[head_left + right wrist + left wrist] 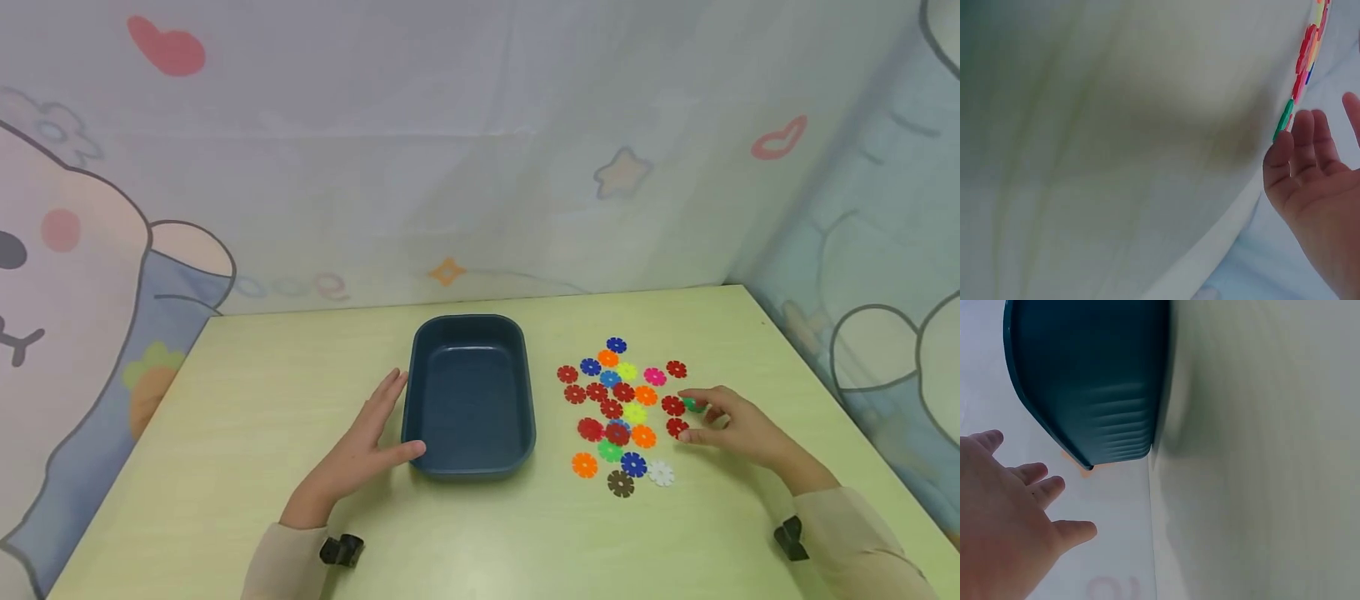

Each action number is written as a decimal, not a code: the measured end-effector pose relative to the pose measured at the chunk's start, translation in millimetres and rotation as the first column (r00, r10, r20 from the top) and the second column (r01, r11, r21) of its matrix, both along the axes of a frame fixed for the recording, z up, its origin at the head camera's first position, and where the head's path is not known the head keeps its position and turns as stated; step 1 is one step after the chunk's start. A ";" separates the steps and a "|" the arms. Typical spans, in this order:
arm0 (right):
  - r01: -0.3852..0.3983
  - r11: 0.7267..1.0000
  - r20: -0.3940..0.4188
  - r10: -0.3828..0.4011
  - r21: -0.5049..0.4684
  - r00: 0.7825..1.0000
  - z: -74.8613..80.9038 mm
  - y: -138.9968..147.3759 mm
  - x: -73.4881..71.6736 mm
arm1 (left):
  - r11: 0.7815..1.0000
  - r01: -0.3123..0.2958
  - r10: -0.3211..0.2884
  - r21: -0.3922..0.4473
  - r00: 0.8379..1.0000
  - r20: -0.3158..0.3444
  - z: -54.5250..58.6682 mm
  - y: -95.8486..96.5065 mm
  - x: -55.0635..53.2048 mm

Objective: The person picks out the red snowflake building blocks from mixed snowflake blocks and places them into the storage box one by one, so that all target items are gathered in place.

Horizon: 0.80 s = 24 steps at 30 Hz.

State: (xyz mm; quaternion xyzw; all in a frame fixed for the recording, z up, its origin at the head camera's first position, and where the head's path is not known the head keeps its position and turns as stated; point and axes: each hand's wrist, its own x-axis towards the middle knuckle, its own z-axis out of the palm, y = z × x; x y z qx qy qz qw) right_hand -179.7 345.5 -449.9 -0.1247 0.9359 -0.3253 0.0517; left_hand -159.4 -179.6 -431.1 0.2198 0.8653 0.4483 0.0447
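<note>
A dark blue rectangular plastic bin [468, 471] sits in the middle of the table. At its left side is my left hand [365, 446], fingers extended and thumb right at the rim; the left wrist view shows the bin's ribbed wall [1116, 419] beyond the spread fingers. To the right lie several flat, notched plastic discs in many colours, among them a brown disc [621, 483] and a white disc [661, 473]. My right hand [738, 427] hovers at their right edge, thumb and fingers apart, near a red disc [672, 406] and a partly hidden green disc [694, 405].
The pale wooden table [300, 375] ends at a back edge against a printed cloth [480, 167] with hearts and stars. Some discs overlap, such as a red disc [617, 434] on a blue one. Small black wrist cameras sit by both sleeves.
</note>
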 end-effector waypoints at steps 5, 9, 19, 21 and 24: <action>-0.048 0.998 0.019 0.048 -0.029 0.999 -3.1 -0.7 0.8 | 1.000 0.021 -0.021 -0.002 1.000 0.008 -1.9 0.5 0.8; -0.050 0.999 0.029 0.051 -0.017 0.998 -6.3 -1.2 -0.4 | 1.000 0.030 -0.030 0.002 0.999 0.028 -1.8 -0.1 0.8; -0.056 0.998 0.037 0.055 0.039 0.998 -9.0 -4.1 -4.4 | 0.997 0.072 -0.072 -0.007 0.997 0.016 -3.8 1.2 2.3; -0.059 0.997 0.037 0.057 0.049 0.998 -9.8 -4.7 -5.1 | 0.997 0.076 -0.076 -0.012 0.997 0.009 -4.3 1.0 2.6; -0.057 0.997 0.041 0.055 0.054 0.998 -10.6 -4.1 -5.2 | 0.997 0.074 -0.074 -0.010 0.997 0.014 -4.4 1.8 2.7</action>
